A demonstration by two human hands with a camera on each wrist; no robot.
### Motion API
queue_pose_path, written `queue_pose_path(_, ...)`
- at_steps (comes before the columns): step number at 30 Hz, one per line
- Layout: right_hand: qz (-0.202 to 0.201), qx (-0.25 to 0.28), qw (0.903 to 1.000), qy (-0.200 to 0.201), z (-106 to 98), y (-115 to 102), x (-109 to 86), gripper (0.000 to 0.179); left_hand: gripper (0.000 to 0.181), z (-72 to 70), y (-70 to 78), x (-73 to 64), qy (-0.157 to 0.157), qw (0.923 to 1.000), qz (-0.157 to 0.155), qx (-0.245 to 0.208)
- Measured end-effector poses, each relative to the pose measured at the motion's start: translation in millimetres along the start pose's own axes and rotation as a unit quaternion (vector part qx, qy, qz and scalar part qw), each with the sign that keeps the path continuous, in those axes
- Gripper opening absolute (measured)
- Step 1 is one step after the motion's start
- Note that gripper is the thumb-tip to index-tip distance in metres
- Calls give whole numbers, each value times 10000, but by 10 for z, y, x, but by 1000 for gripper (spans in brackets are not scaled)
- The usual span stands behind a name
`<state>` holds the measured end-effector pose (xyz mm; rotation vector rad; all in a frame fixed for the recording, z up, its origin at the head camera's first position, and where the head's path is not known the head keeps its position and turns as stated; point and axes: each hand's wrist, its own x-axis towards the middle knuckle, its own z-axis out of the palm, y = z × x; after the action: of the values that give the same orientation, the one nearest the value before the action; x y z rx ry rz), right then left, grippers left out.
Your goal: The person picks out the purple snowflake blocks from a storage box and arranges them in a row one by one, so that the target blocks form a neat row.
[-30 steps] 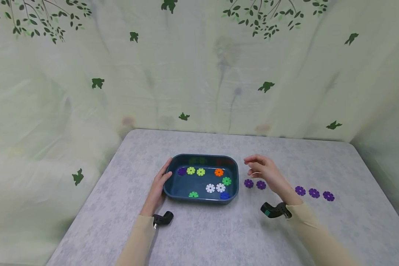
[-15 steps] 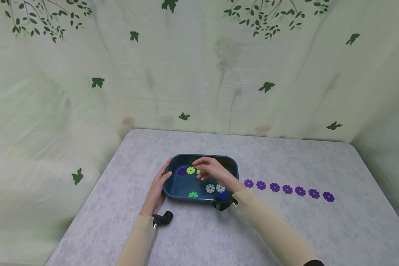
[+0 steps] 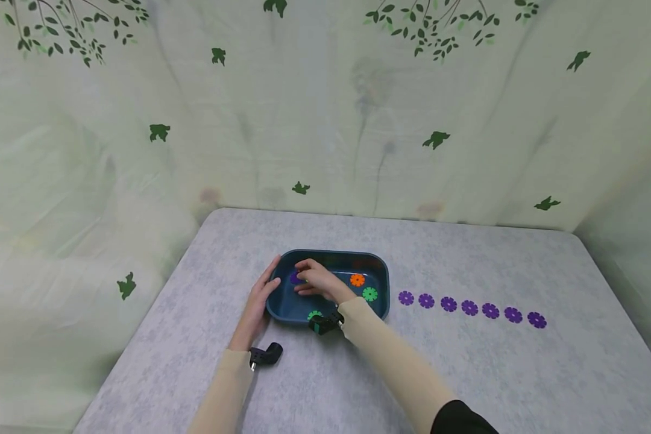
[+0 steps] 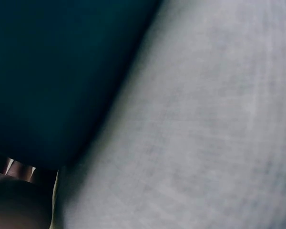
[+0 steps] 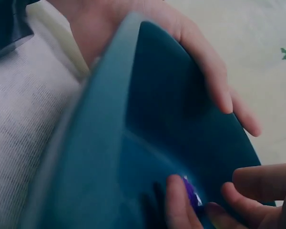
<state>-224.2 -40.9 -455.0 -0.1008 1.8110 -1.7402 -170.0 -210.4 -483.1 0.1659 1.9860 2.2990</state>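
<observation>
A dark blue tray (image 3: 290, 304) stands on the table. At its left end my left hand (image 3: 257, 304) holds it, the thumb at the rim; in the right wrist view fingers (image 5: 212, 78) of that hand lie over the edge. My right hand (image 3: 322, 283) is inside the tray at the left. Its thumb and fingers stand apart about a purple flower-shaped disc (image 5: 192, 193); firm contact is not visible. An orange disc (image 3: 357, 279), a green disc (image 3: 370, 294) and another green disc (image 3: 314, 315) also lie in the tray. The right arm hides other discs.
Several purple flower-shaped discs (image 3: 448, 304) lie in a row on the grey table (image 3: 466, 374), right of the tray. A pale curtain (image 3: 325, 120) with leaf prints hangs behind the table. The left wrist view shows mainly the tray's side (image 4: 52, 71) and the tabletop.
My right hand has moved left from the row of purple discs, over the tray, to the purple disc at its left end. The left hand has stayed at the tray.
</observation>
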Motion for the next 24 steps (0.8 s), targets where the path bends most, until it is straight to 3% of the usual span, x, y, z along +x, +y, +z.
queue_pose_path(10, 191, -205, 9995, -108, 57, -47, 44, 33, 50, -99, -210, 89, 57, 9999, 85, 6)
queue_pose_path(16, 253, -655, 9974, -142, 51, -77, 40, 31, 50, -91, -225, 96, 67, 9998, 148, 92)
queue_pose_path(24, 131, -1381, 9902, 141, 37, -66, 17, 14, 50, -102, -219, 83, 34, 9998, 196, -46)
